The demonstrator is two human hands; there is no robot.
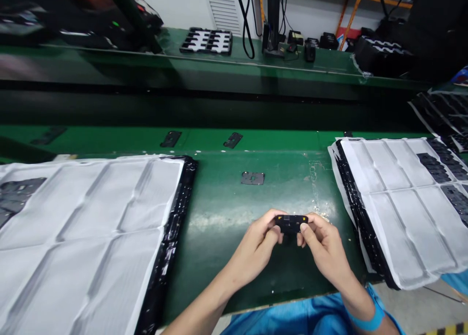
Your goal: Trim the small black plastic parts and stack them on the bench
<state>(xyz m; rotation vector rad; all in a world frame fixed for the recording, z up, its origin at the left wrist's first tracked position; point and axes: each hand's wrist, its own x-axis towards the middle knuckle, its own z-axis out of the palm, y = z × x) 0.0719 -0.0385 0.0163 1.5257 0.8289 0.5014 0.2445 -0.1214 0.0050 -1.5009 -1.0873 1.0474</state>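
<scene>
Between my two hands is a small black rectangular plastic part [291,223] with yellow marks near both ends, held above the green table near its front edge. My left hand [260,245] pinches its left end between thumb and fingers. At the opposite end, my right hand [322,243] grips it the same way, wearing a blue band on the wrist. Beyond the hands, a flat dark plate with cut-outs [252,178] lies on the table. Two similar plates, one on the left [170,139] and one on the right [233,140], rest farther back on the green strip.
On the left stands a stack of black trays under a white liner [98,213], with dark parts at its far left. Another lined tray stack [398,193] sits at the right, bearing dark parts. A black-and-white tray [206,41] rests on the back ledge near hanging cables [245,23].
</scene>
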